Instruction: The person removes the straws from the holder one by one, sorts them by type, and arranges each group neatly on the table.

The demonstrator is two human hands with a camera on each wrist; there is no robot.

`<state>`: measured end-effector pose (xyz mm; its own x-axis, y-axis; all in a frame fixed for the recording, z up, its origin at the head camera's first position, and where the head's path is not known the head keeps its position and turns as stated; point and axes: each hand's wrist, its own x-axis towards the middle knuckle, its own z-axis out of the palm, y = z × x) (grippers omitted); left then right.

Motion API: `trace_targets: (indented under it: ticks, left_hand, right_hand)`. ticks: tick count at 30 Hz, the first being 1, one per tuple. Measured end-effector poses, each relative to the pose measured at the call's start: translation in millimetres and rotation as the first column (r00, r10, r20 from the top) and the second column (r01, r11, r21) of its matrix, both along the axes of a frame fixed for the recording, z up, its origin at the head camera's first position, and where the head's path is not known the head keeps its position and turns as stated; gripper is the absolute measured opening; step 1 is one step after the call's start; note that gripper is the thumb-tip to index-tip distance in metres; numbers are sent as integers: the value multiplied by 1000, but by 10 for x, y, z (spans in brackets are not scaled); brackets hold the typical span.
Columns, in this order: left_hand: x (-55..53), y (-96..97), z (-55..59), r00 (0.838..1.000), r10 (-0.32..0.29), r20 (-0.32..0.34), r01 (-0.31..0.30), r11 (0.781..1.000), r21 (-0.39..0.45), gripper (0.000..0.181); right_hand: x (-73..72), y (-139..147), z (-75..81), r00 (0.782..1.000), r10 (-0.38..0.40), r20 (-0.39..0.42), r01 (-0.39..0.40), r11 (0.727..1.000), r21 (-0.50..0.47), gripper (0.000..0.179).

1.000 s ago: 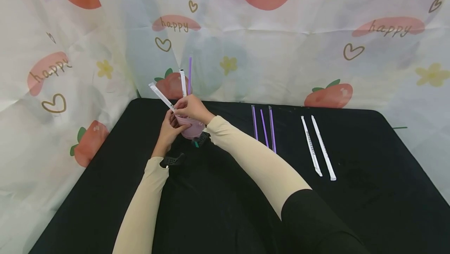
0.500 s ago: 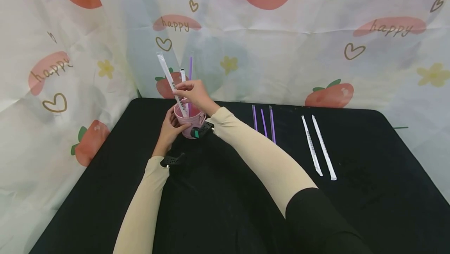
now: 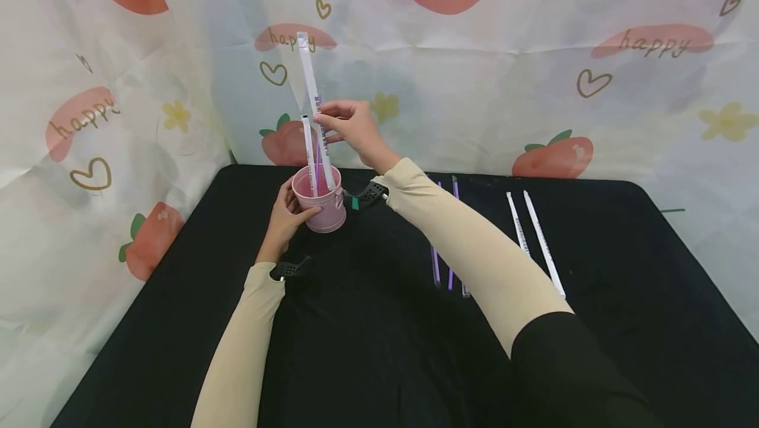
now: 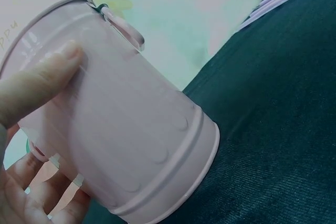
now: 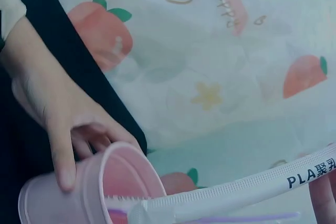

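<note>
My left hand grips a small pink bucket on the black-covered table, thumb along its near wall and fingers round the far side. Between thumb and fingertips, my right hand pinches a white paper-wrapped straw, nearly upright, its lower end within the bucket's mouth. Black print reading "PLA" shows on its wrapper in the right wrist view. Another white wrapped straw and a purple straw stand in the bucket. The left wrist view shows the bucket's wall and loop handle.
Several purple straws lie right of centre, partly hidden under my right forearm. Two white wrapped straws lie farther right, one partly covered by the sleeve. A printed curtain hangs behind the table.
My right hand has risen and moved right, bringing the white straw from a leftward slant to nearly upright over the bucket. My left hand stays on the bucket.
</note>
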<state>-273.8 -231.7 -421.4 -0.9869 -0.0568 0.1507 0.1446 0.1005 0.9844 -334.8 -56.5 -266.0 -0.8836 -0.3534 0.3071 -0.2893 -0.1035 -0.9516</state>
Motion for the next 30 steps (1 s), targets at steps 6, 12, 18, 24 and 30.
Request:
trace_targets:
  ticks: [6, 12, 18, 24, 30]
  left_hand:
    - [54, 44, 79, 1000, 3, 2, -3, 1000, 3, 82]
    - [59, 43, 79, 1000, 2, 6, -2, 1000, -10, 82]
    - [56, 32, 67, 1000, -4, 0, 4, 1000, -9, 82]
    - [-41, -12, -86, 1000, 4, -26, -4, 1000, -12, 84]
    - [-58, -19, -119, 1000, 18, -20, -19, 999, -31, 83]
  right_hand:
    - [79, 315, 51, 999, -27, -30, 27, 1000, 15, 23]
    - [249, 648, 43, 998, -31, -48, 35, 996, 83, 20]
    - [450, 974, 7, 999, -20, -43, 26, 990, 140, 22]
    - [602, 1349, -69, 999, 11, -42, -1, 974, 227, 21]
    - [672, 1769, -134, 999, -29, -43, 40, 957, 289, 16]
